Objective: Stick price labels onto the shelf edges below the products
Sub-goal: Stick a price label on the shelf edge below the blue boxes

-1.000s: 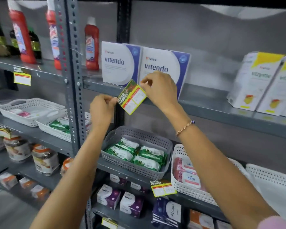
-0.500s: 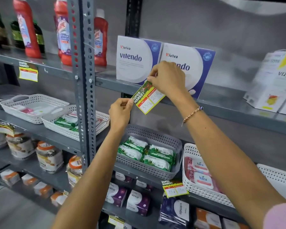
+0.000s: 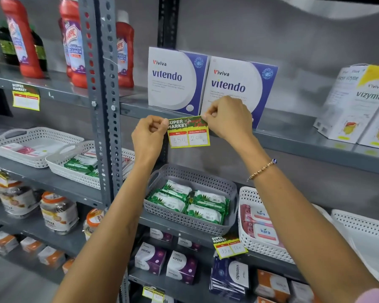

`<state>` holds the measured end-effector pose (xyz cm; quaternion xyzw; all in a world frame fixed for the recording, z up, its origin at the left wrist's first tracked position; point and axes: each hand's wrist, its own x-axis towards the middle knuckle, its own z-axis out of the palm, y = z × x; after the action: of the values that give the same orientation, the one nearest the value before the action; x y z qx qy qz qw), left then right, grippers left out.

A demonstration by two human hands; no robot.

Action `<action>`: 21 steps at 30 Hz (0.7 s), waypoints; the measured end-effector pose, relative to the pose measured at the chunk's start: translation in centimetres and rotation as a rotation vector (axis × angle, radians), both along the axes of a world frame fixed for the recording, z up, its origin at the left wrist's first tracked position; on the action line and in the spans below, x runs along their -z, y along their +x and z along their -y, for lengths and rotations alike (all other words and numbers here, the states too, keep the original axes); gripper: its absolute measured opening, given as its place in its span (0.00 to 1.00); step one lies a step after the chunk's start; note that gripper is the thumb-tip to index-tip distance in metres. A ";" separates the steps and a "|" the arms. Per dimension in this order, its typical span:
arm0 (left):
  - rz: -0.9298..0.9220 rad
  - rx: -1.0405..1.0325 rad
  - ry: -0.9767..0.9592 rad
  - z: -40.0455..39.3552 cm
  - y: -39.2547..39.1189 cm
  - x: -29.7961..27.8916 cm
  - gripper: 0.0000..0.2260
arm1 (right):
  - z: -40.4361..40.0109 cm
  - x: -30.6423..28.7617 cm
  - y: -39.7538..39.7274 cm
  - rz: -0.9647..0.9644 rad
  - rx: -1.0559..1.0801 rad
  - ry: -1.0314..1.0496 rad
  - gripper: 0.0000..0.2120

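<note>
Price label sits level against the shelf edge below the two Vitendo boxes. Our left hand has its grip pinched on the label's top left corner, our right hand on its top right.

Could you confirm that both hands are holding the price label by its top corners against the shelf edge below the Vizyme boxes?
Not quite: in the head view, the left hand and right hand hold the price label at the shelf edge below the Vitendo boxes; the Vizyme boxes stand further right.
</note>
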<state>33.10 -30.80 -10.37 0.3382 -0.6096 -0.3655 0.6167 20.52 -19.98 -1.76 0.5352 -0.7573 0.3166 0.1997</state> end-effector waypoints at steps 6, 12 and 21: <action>0.089 -0.045 -0.120 -0.2 0.3 -1.4 0.04 | -1.4 1.3 -0.3 0.068 -0.010 -0.052 0.06; 0.125 -0.007 -0.141 0.2 0.8 -2.3 0.04 | -2.0 2.4 -0.5 0.107 0.009 -0.090 0.05; 0.287 -0.026 -0.266 0.6 1.0 -1.7 0.04 | -2.2 3.1 -0.7 0.156 -0.003 -0.077 0.03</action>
<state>34.13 -31.40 -8.69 0.3102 -0.7300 -0.2217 0.5672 19.85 -17.73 -4.88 0.5019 -0.7569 0.3868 0.1600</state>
